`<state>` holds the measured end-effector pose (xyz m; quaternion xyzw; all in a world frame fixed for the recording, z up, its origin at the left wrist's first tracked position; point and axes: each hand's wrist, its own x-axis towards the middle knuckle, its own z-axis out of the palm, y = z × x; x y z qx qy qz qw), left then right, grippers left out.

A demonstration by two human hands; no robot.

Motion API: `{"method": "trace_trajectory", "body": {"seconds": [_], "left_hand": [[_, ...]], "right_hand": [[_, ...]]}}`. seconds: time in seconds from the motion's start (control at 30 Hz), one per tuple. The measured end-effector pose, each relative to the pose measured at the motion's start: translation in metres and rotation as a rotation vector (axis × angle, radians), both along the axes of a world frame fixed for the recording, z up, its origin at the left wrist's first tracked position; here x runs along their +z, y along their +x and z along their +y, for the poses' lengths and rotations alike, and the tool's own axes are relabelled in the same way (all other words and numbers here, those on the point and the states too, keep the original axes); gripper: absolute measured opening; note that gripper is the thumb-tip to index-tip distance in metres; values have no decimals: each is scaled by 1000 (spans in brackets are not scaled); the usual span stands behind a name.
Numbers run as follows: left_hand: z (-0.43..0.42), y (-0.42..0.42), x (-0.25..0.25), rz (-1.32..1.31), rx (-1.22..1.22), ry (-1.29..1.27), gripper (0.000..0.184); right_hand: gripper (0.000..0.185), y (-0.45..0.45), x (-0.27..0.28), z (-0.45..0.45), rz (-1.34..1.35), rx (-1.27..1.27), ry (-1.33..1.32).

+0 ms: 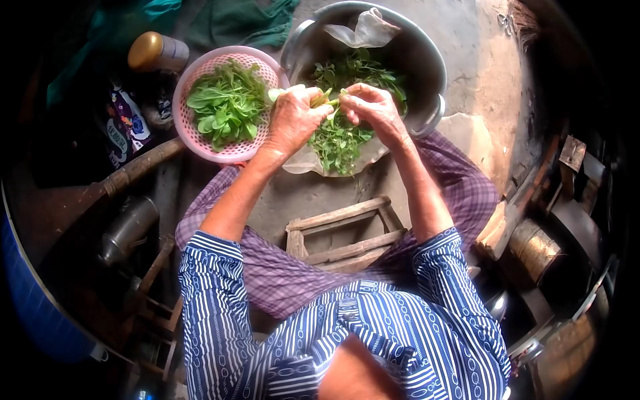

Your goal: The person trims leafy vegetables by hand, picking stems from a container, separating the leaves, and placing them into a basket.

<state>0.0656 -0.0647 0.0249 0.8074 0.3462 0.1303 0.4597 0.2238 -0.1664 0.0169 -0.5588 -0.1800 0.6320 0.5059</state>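
Note:
My left hand [298, 120] is closed around some leafy greens [324, 100], with pale stems poking out between its fingers and a leaf showing at its outer side. Close beside it, my right hand [377, 112] pinches at the end of the same greens with thumb and fingertips. Below both hands lies a heap of loose greens [339, 148] on a pale sheet [301, 161]. To the left, a pink perforated basket [182, 130] holds a pile of leaves [230, 107]. Behind my right hand stands a large metal pot [437, 67] with more greens inside.
A crumpled plastic bag [367, 30] lies in the pot. A gold-lidded jar [157, 52] and green cloth [240, 20] are beyond the basket. Between my knees is a low wooden frame [343, 217]. A metal cylinder [130, 228] stands left, pieces of wood [533, 250] right.

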Motion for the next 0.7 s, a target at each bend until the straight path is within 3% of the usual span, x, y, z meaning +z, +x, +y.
{"method": "trace_trajectory", "body": {"seconds": [0.1,0.17,0.2,0.5,0.63,0.7], "left_hand": [[0,1,1,7,9,-70,18],[3,0,7,7,109,-550,15],[4,-1,8,3,107,-602,13],[7,-1,10,-4,115,-703,10],[9,0,13,-25,127,-773,10],[11,-2,11,-48,137,-847,10]], "right_hand": [[16,-1,2,1,-121,1,-25],[16,2,3,-2,-170,63,-34],[17,3,4,-2,-153,74,-33],[18,2,6,0,-472,186,-63],[16,0,-3,-6,-205,83,-40],[13,3,-13,-7,-29,21,95]]}}
